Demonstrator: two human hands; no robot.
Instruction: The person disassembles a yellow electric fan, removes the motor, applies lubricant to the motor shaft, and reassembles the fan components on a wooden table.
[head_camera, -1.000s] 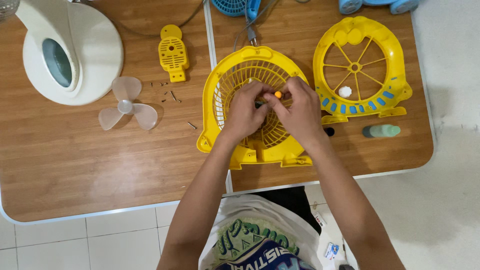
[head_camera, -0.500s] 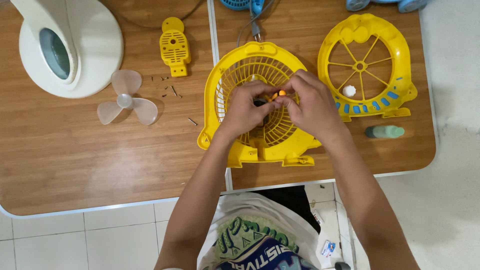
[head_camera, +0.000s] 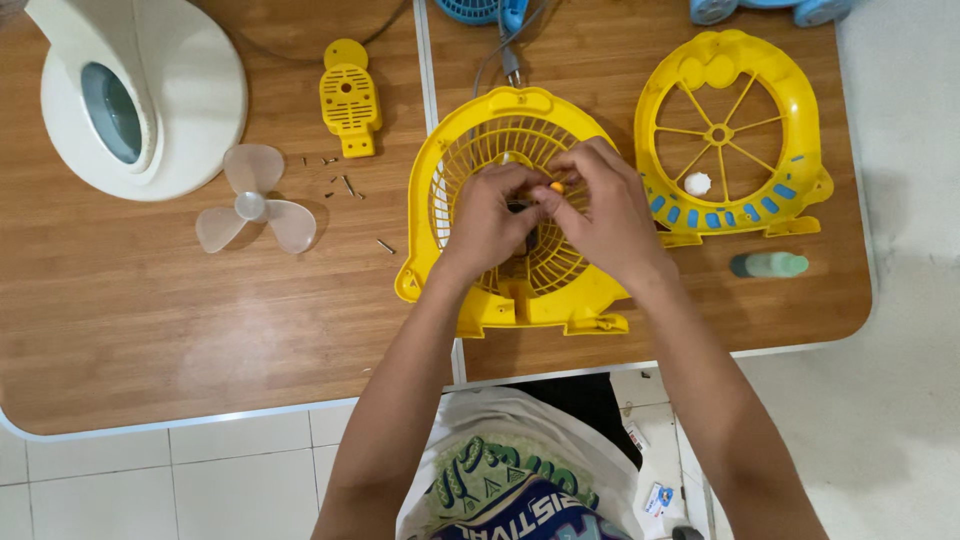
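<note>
A yellow fan housing with a round grille (head_camera: 455, 175) lies flat on the wooden table, straddling the seam between two tabletops. My left hand (head_camera: 487, 220) rests on the grille's centre, fingers curled around a small dark part there. My right hand (head_camera: 600, 205) meets it from the right and pinches a small orange-tipped tool (head_camera: 557, 186) over the grille's middle. What sits under my fingers is hidden. A grey cable (head_camera: 505, 55) runs from the housing's top edge to the back.
A second yellow grille cover (head_camera: 735, 75) lies right, a green-and-black cylinder (head_camera: 768, 264) below it. A clear fan blade (head_camera: 255, 210), loose screws (head_camera: 345, 183), a small yellow cover plate (head_camera: 349, 98) and a white round appliance (head_camera: 140, 95) lie left. Blue fan parts (head_camera: 485, 10) at the back.
My hands have stayed on the grille's centre, with only small finger shifts. The view has drifted slightly, so the table objects sit a little higher in the frame.
</note>
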